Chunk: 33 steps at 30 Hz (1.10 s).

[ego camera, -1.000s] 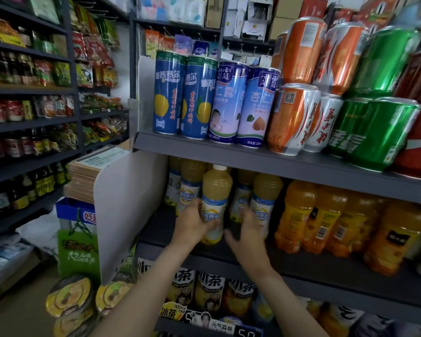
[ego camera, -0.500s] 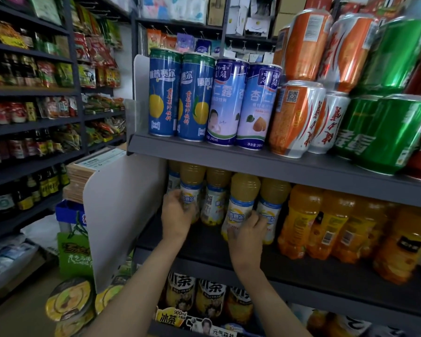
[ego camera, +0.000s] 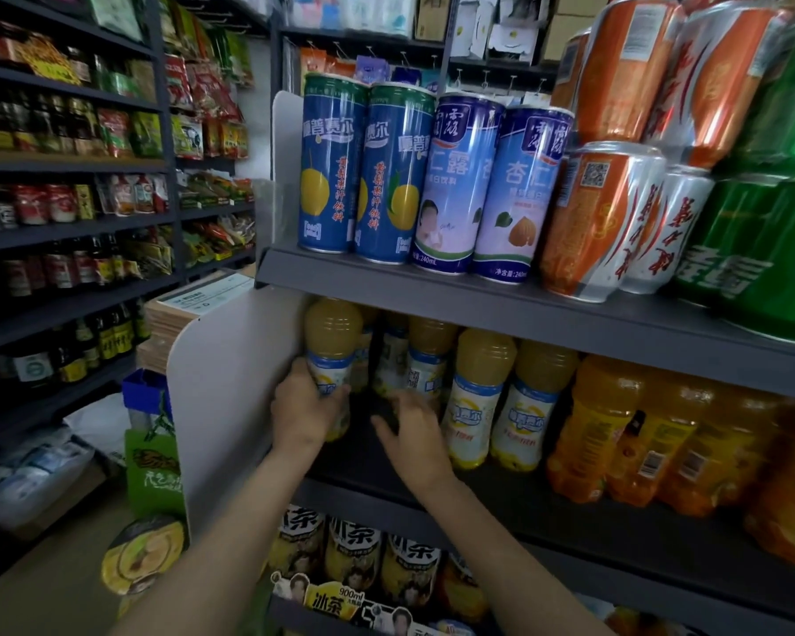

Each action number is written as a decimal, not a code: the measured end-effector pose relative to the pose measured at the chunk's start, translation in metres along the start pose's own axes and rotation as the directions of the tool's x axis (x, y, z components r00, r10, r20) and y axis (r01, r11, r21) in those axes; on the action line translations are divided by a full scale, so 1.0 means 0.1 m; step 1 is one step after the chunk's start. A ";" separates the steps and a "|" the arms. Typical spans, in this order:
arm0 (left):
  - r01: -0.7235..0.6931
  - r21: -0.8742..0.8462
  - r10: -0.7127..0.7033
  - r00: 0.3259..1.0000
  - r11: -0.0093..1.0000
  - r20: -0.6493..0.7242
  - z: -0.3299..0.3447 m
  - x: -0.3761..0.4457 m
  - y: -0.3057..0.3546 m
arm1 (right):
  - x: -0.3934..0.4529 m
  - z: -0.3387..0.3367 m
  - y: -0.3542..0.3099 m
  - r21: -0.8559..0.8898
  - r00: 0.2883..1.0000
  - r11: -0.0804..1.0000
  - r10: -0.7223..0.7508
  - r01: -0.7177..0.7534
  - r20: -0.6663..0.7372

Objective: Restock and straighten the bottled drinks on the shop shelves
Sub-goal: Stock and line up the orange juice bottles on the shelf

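Left hand (ego camera: 301, 408) is wrapped round a yellow bottle (ego camera: 331, 355) at the shelf's (ego camera: 501, 493) far left end, hard by the white divider (ego camera: 223, 406). Right hand (ego camera: 414, 426) hovers beside it, fingers spread, holding nothing. The row (ego camera: 496, 397) to the right looks lined up, but a gap between the held bottle and that row looks unfilled, so I'd say there's work left.

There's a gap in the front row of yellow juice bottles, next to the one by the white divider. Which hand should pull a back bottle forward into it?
Probably the right hand: it is free, fingers spread, directly before the gap. The left hand grips the end bottle by the white divider.
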<state>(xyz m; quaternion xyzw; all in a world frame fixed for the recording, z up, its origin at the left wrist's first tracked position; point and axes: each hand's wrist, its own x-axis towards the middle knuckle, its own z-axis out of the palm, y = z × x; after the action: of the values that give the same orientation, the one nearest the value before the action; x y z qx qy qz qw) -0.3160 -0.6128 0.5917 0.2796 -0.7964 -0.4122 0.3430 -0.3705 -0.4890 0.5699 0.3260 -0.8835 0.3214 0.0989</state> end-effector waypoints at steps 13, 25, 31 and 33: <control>-0.107 0.008 0.106 0.994 0.994 0.026 -0.15 -0.03 -0.18 | 0.87 0.57 -0.24 0.303 0.949 0.900 0.311 -0.313 0.057; -0.116 0.047 0.116 0.993 0.992 0.014 -0.18 -0.03 -0.18 | 0.63 0.50 -0.23 0.121 0.935 0.931 0.352 -0.344 -0.046; -0.125 0.048 0.124 0.992 0.991 0.025 -0.17 -0.03 -0.17 | 0.61 0.49 -0.16 0.159 0.954 0.945 0.295 -0.285 -0.047; -0.129 0.051 0.128 0.992 0.990 0.021 -0.17 -0.03 -0.18 | 0.63 0.48 -0.18 0.158 0.948 0.941 0.311 -0.298 -0.065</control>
<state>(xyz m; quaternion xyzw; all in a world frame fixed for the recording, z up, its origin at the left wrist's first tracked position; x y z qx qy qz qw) -0.2983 -0.6269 0.5826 0.2329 -0.8262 -0.3707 0.3545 -0.4052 -0.5620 0.5660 0.1772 -0.8921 0.4109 0.0629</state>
